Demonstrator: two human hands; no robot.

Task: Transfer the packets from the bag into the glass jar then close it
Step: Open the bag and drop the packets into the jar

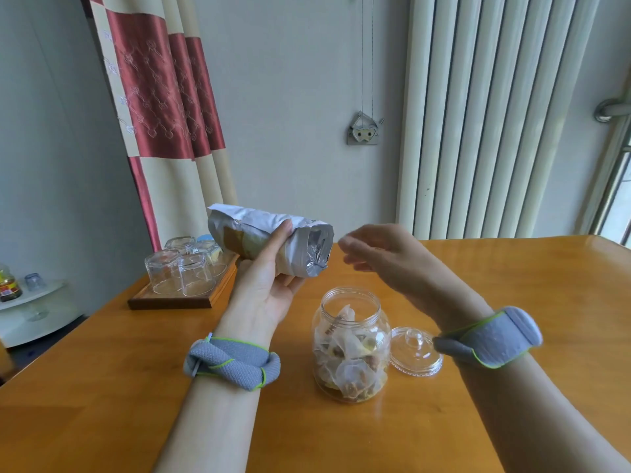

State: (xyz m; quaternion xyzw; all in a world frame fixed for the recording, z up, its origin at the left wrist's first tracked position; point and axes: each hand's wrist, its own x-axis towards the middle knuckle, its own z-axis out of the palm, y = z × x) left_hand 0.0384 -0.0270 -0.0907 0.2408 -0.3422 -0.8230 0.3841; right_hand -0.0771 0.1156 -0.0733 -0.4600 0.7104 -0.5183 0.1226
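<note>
Wooden table (512, 336) fills lower frame, pale wall w/ radiator upper right, curtain upper left. Glass jar (351, 346) stands center frame, mouth uncovered, approx half full of packets (348, 367); they look like soft mesh sachets, light, squashy. Lid (415, 349) lies on table touching jar's right side, partly behind right wrist.

Left hand (269, 288) is wrapped round the bag (269, 238), held sideways above the table, center-left, mouth pointing right. Bag looks like crinkly foil, light, prob slippery and collapsible; mid-body grip as now seems best. Can't tell if any packets are left inside.

Right hand (382, 257) hovers just right of bag mouth, fingers loosely curled, blurred; can't tell if it pinches anything.

Jar prob rigid, smooth; lid has a knob on top, take it there.

Room: table bare to the right and at frame bottom. Tray (170, 300) of upturned glasses (184, 271) sits left of bag, near enough to knock. Table's left edge lower left, well apart from jar.
</note>
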